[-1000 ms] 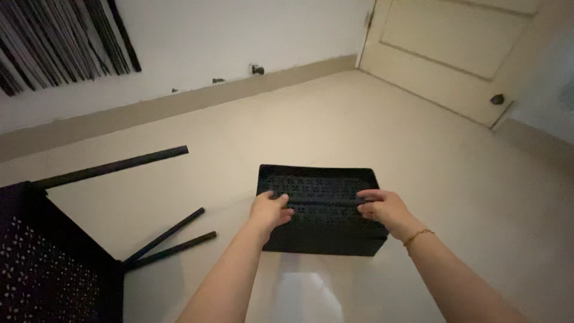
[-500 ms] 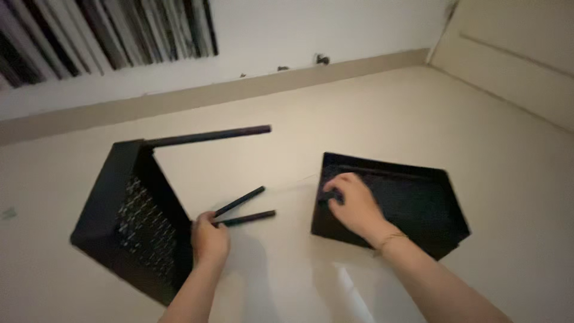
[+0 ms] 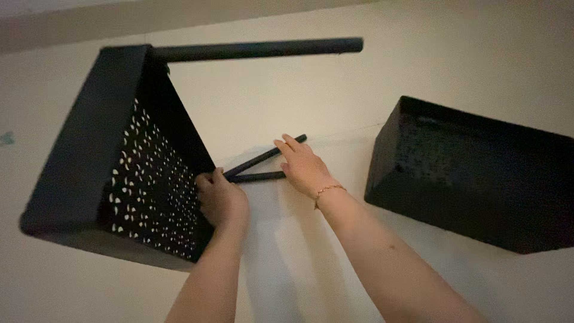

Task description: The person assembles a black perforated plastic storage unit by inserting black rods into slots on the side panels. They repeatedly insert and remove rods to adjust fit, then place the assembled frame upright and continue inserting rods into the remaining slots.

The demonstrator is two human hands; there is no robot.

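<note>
left hand [image 3: 222,200]: closed on rod [image 3: 258,177] end beside perforated bin [image 3: 89,161] | right hand [image 3: 304,166]: laid flat, fingers spread over rods | second bin [image 3: 478,185]: contents cannot be told

- A perforated tray [image 3: 119,161] lies on the floor [image 3: 287,275] at the left of the view, tilted, its open side facing right.
- A long rod [image 3: 257,49] runs rightward from the tray's far corner, behind everything else.
- Two short rods [image 3: 263,166] lie on the floor just right of the tray, between it and a second tray [image 3: 478,179]; their ends meet near the first tray and spread apart to the right.
- The left hand [image 3: 222,200] rests at the first tray's near right edge, touching the rods' joined ends.
- The right hand [image 3: 304,166] lies on the rods, just right of the left hand.
- The second tray lies at the right, well apart from the first.
</note>
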